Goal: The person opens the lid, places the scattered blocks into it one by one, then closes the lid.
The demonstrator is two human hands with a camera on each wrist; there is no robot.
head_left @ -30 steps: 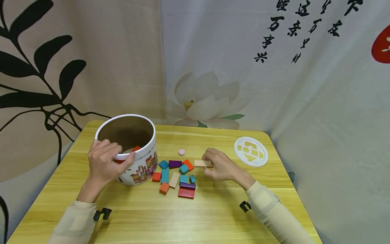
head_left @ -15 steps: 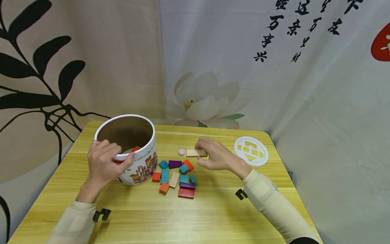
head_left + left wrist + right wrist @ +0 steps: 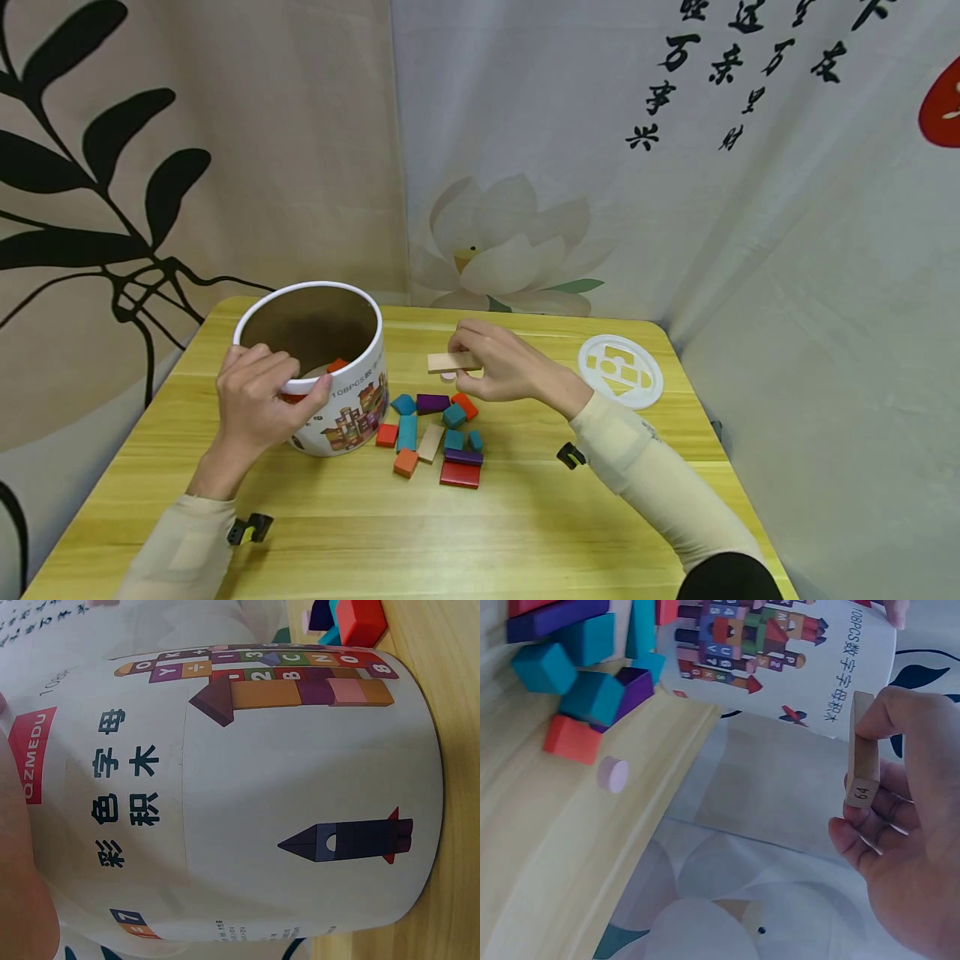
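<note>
Nearest me on the wooden table [image 3: 450, 533], loose colored blocks [image 3: 438, 433] lie scattered. My left hand [image 3: 258, 400] grips the rim of the white block tub [image 3: 330, 417], thumb outside. Farther back, my right hand [image 3: 498, 367] pinches a plain wooden plank [image 3: 450, 362], lifted above a pink disc [image 3: 613, 774]. Far right: white sorter lid [image 3: 620, 370].

Soft, even light falls from above, leaving only faint shadows under the blocks [image 3: 438, 433] on the tabletop [image 3: 525, 533]. The head view is sharp but bows at its edges; the tub [image 3: 300, 787] is slightly soft up close.
</note>
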